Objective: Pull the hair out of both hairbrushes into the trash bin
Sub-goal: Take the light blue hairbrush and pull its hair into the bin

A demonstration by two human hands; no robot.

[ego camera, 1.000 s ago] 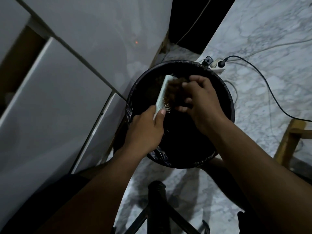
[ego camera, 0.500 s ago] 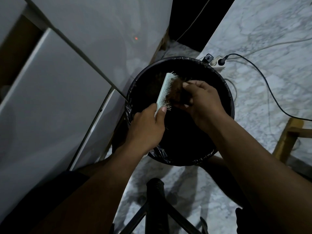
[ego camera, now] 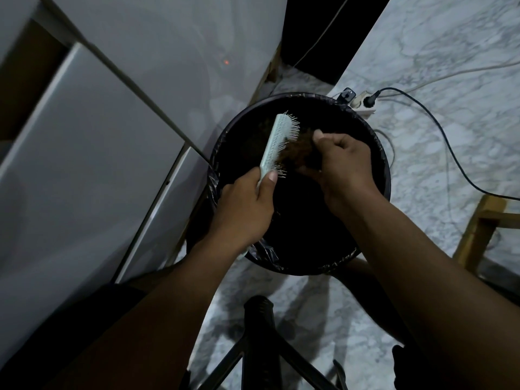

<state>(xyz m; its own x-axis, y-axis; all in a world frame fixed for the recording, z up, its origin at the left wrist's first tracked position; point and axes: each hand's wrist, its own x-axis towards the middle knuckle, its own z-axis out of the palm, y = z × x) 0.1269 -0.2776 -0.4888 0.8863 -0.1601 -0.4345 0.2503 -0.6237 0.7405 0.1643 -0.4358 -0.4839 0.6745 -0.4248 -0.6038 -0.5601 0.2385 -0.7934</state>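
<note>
Hands work over a round black bin [ego camera: 377, 153] lined with a dark bag, standing on a pale marble floor [ego camera: 439, 80] beside a white cabinet [ego camera: 92, 142]. Left hand [ego camera: 242, 209] is wrapped around the handle of a pale green brush [ego camera: 277, 146], thumb pressed along the handle's edge; the brush tilts up and away with its bristles facing right, over the bin's mouth. Right hand [ego camera: 343, 167] is closed on a brown clump of hair [ego camera: 299, 153], fingers [ego camera: 319, 135] pinched into it; the clump lies against the bristles along the brush's middle and lower part, while the bristles at the tip stand bare. Both hand and hair are above the bin's dark inside. Behind the bin, a white power strip [ego camera: 363, 104] lies on the floor with a black cable [ego camera: 450, 147] plugged in and trailing off right. Part of a wooden frame [ego camera: 478, 232] shows at the right edge, and a black stand [ego camera: 257, 342] rises at the bottom. Only one brush is in sight.
</note>
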